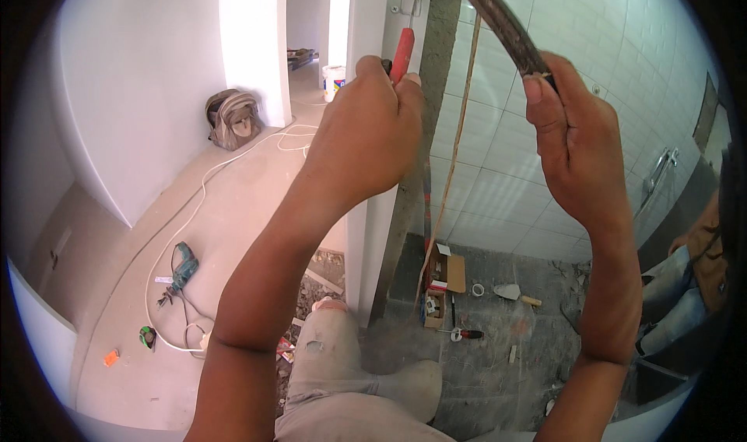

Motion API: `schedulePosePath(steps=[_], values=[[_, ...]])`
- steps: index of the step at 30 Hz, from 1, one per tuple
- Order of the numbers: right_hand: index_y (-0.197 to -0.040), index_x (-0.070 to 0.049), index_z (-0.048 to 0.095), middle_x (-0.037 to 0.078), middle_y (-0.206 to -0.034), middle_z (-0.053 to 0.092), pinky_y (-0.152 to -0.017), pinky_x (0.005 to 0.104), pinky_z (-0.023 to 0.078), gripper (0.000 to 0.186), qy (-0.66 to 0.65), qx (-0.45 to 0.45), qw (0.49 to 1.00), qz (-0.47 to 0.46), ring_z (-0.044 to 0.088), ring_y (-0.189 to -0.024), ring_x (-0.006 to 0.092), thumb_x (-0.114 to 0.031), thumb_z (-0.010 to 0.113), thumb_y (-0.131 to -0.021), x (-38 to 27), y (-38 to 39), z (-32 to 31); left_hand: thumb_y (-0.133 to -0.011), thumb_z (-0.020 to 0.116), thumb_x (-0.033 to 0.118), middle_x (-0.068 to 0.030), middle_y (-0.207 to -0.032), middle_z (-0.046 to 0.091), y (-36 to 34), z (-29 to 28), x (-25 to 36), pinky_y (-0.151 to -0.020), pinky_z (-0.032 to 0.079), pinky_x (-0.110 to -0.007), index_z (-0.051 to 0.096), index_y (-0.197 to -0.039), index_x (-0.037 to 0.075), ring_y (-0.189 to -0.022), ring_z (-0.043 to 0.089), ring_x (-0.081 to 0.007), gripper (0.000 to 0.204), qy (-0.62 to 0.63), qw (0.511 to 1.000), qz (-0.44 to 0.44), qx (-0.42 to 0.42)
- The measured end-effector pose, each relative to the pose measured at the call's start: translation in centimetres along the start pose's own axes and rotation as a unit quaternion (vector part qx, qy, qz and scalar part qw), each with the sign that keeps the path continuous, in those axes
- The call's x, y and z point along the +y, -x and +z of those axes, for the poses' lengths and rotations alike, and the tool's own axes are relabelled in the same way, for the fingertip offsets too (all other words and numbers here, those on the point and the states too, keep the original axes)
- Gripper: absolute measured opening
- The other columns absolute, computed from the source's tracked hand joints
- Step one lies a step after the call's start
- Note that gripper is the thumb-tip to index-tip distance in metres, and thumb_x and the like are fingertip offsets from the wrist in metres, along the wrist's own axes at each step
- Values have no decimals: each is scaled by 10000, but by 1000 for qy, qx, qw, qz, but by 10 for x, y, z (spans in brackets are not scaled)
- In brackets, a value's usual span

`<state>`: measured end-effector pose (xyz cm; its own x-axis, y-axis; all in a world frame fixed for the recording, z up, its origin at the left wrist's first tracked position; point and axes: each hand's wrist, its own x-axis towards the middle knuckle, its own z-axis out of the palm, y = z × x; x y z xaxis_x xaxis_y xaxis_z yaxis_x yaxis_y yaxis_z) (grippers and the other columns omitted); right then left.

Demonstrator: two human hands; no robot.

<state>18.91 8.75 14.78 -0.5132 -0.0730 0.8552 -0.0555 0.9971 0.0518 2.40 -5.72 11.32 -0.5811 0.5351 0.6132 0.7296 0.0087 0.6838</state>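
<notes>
My left hand point(373, 127), raised in front of the door post, is closed around a red-handled screwdriver point(403, 53). Its thin metal shaft points up at a small square outline point(409, 3) on the white wall edge; whether the tip touches cannot be told. A small black part shows beside the red handle, at my fingers. On the right, my right hand point(580, 131) grips the lower end of a dark, worn, curved bar point(506, 26). The bar rises to the upper left and leaves the picture, so its far end is hidden.
A teal power tool point(184, 266), a white cable point(204, 189) and a backpack point(233, 120) lie on the left floor. Below are an open cardboard box point(447, 273), a screwdriver point(469, 334) and a trowel point(510, 292). Another person point(677, 286) is at the right. White tiles point(498, 185) cover the wall.
</notes>
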Motion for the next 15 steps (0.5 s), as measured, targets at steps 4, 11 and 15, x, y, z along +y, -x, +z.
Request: schedulePosePath(steps=[4,11,15], values=[[-1221,-4,597,29,-614,462,-530,322,356,313,73,-104,992,25,402,-537,107,-272,485,-1106,6,-8,-4,-1055,433,308,-341,-861,655,1,1,3,-802,519,-507,507,-1045,-164,-859,682,-465,478,6,1000,-15,1],[-1137,-4,601,30,-621,470,-523,318,348,343,6,21,999,-30,408,-545,113,-325,486,-1106,6,-4,-1,-1054,428,319,-344,-891,660,1,5,-1,-811,523,-497,521,-1067,-170,-878,692,-451,499,1,1000,-8,14],[-1173,-13,609,11,-627,479,-515,291,352,375,61,-53,997,-1,425,-539,91,-356,474,-1108,10,-8,3,-1062,471,369,-86,-639,612,0,6,-2,-445,468,-296,501,-1026,-35,-481,569,-143,406,-19,999,-12,34]])
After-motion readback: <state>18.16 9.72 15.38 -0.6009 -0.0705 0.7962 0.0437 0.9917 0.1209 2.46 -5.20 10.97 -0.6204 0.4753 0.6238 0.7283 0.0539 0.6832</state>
